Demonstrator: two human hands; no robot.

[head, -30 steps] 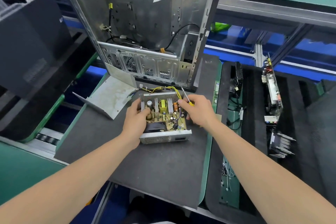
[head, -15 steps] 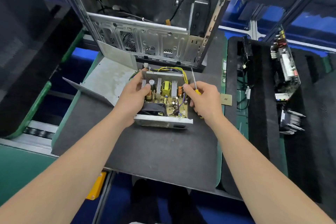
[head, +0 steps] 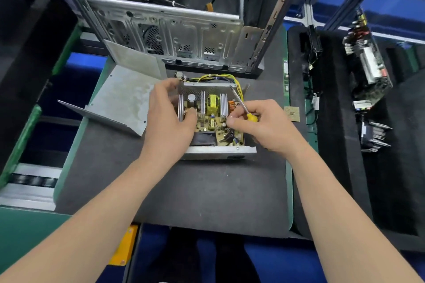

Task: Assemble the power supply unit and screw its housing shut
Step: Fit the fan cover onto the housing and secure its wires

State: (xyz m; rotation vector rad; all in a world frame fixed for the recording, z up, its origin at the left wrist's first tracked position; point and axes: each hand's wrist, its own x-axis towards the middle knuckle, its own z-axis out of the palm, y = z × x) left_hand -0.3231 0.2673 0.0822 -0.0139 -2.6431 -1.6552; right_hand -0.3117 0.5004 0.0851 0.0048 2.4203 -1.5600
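**Open power supply held on the mat, screwdriver in the right hand**

The power supply [head: 215,151] sits lid-off in the middle of the grey mat [head: 184,195], its circuit board, silver cooling fins and yellow transformer all showing. A bundle of yellow and black wires [head: 218,77] leaves its far side at 12 o'clock.

The left hand [head: 169,122] grips the box from 9 o'clock: fingers curled over the far left corner, thumb lying inside against the fins. The right hand [head: 266,128] comes in from 3 o'clock, fingers curled round a yellow-handled screwdriver [head: 241,104]. The shaft slants towards 11 o'clock, and its tip is near the far right corner of the box. One fingertip of that hand touches the board.

At 9 o'clock, just beside the left hand, lies a bent metal cover [head: 119,99]. A computer case [head: 174,32] stands at 12 o'clock. A small square chip [head: 292,114] rests at 3 o'clock on the mat's edge.
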